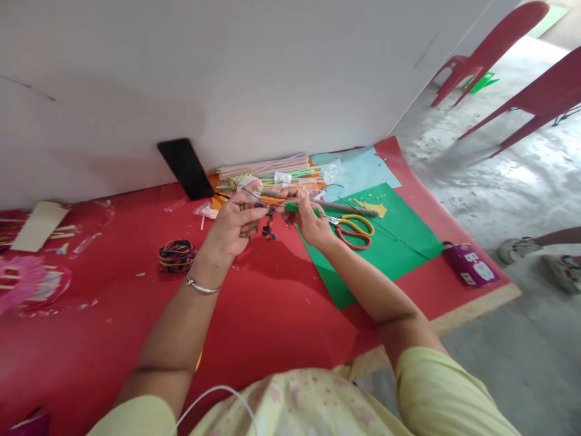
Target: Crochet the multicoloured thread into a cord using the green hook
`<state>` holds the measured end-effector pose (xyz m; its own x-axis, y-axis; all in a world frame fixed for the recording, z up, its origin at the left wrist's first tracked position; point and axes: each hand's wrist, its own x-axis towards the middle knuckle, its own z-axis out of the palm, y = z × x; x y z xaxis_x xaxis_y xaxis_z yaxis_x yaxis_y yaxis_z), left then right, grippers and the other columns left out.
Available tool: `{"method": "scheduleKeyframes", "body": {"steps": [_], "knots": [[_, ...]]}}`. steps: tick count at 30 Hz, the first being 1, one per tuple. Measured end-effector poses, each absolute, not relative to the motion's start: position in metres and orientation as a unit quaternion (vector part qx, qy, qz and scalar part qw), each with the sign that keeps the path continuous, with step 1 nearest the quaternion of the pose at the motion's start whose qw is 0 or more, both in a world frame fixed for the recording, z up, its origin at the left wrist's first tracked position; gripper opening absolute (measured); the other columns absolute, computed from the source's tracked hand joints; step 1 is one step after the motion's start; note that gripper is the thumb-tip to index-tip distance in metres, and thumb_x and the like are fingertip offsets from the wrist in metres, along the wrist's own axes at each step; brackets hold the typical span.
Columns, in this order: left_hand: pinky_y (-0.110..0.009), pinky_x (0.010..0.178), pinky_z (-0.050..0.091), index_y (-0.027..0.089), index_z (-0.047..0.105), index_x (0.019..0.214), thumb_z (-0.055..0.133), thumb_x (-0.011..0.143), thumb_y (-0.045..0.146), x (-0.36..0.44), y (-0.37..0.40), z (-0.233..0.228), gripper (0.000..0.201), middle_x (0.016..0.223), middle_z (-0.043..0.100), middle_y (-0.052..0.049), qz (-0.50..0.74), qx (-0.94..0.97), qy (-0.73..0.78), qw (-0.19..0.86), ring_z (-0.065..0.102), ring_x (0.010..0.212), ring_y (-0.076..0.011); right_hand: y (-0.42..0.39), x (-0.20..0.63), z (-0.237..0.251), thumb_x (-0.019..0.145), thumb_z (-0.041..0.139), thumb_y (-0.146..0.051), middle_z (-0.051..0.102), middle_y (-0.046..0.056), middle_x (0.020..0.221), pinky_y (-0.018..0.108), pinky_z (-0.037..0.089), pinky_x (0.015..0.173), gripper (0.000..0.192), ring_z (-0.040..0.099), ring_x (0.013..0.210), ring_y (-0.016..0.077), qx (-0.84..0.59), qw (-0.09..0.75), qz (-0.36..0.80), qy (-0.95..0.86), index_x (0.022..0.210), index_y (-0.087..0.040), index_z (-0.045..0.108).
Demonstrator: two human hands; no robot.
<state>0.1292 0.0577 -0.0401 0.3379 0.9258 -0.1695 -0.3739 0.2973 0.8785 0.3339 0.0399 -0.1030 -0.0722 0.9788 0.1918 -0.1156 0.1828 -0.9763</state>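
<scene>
Legible text: 0 items. Purple box, right edge of red sheet: white label patches w/ marks, too small to read. Black phone vs. wall: screen dark, no characters.

soft, even daylight fills the scene, brightest on the concrete floor far to the right of the hands, where it glares pale. faint shadows lie on the red sheet just under the hands. edges bow and smear slightly.
</scene>
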Motion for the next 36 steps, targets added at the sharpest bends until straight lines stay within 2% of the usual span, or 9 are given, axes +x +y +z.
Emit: {"method": "scheduleKeyframes", "body": {"steps": [3,6,11,18,21,25,29,33,36], "knots": [[-0.018,0.043,0.010,0.026,0.076,0.149,0.097,0.061,0.014,0.127,0.058,-0.039,0.092,0.062,0.055,0.012,0.442,0.392,0.351,0.726,0.024,0.041,-0.0008,0.039,0.340,-0.096,0.104,0.058,-0.090,0.074,0.010,0.131,0.029,0.056,0.066,0.072,0.064,0.078,0.0132,-0.376,0.576,0.432,-0.584,0.098,-0.023,0.085],[-0.019,0.043,0.010,0.027,0.076,0.150,0.097,0.061,0.013,0.124,0.059,-0.038,0.093,0.063,0.056,0.012,0.434,0.395,0.348,0.731,0.025,0.041,-0.0009,0.038,0.345,-0.086,0.106,0.056,-0.089,0.069,0.013,0.136,0.032,0.060,0.072,0.076,0.068,0.091,0.0179,-0.352,0.559,0.391,-0.641,0.089,-0.022,0.086],[-0.022,0.042,0.010,0.029,0.078,0.149,0.095,0.062,0.012,0.118,0.062,-0.040,0.090,0.065,0.059,0.010,0.439,0.396,0.339,0.732,0.024,0.042,-0.0019,0.041,0.353,-0.077,0.106,0.062,-0.085,0.068,0.015,0.130,0.051,0.063,0.108,0.066,0.067,0.126,0.0320,-0.318,0.547,0.317,-0.707,0.102,-0.025,0.090],[-0.020,0.042,0.012,0.029,0.081,0.143,0.093,0.059,0.010,0.115,0.064,-0.041,0.087,0.069,0.062,0.007,0.443,0.400,0.334,0.730,0.026,0.043,-0.0014,0.045,0.361,-0.077,0.112,0.068,-0.066,0.068,0.011,0.128,0.050,0.059,0.114,0.042,0.065,0.129,0.0297,-0.264,0.537,0.266,-0.756,0.111,-0.031,0.091],[-0.020,0.042,0.012,0.026,0.083,0.140,0.092,0.058,0.010,0.114,0.064,-0.040,0.084,0.066,0.060,0.007,0.437,0.408,0.331,0.730,0.026,0.043,-0.0014,0.042,0.362,-0.074,0.112,0.068,-0.065,0.070,0.011,0.124,0.046,0.060,0.109,0.046,0.068,0.121,0.0270,-0.290,0.532,0.297,-0.738,0.101,-0.027,0.091],[-0.021,0.042,0.011,0.024,0.086,0.133,0.088,0.060,0.011,0.112,0.066,-0.043,0.075,0.065,0.063,0.005,0.431,0.412,0.331,0.732,0.027,0.044,-0.0029,0.040,0.357,-0.075,0.110,0.066,-0.072,0.072,0.010,0.121,0.032,0.060,0.080,0.059,0.070,0.093,0.0170,-0.324,0.524,0.422,-0.666,0.088,-0.021,0.086],[-0.021,0.042,0.017,0.025,0.086,0.135,0.094,0.061,0.012,0.117,0.066,-0.050,0.076,0.071,0.067,0.003,0.441,0.422,0.329,0.720,0.033,0.046,-0.0041,0.039,0.344,-0.082,0.099,0.075,-0.082,0.077,0.007,0.108,0.025,0.051,0.058,0.061,0.070,0.078,0.0135,-0.338,0.530,0.548,-0.551,0.101,-0.022,0.082],[-0.022,0.050,0.036,0.029,0.088,0.129,0.107,0.066,0.017,0.134,0.059,-0.060,0.068,0.078,0.070,0.003,0.561,0.467,0.362,0.580,0.055,0.060,-0.0094,0.036,0.326,-0.086,0.092,0.072,-0.092,0.082,0.006,0.100,0.024,0.056,0.054,0.073,0.079,0.076,0.0179,-0.344,0.513,0.633,-0.467,0.113,-0.022,0.080],[-0.023,0.059,0.048,0.030,0.088,0.130,0.108,0.069,0.021,0.143,0.054,-0.062,0.065,0.081,0.073,0.003,0.592,0.482,0.372,0.528,0.065,0.068,-0.0120,0.032,0.318,-0.085,0.088,0.073,-0.097,0.084,0.008,0.103,0.030,0.068,0.066,0.076,0.086,0.090,0.0232,-0.334,0.523,0.636,-0.459,0.105,-0.023,0.080]]}}
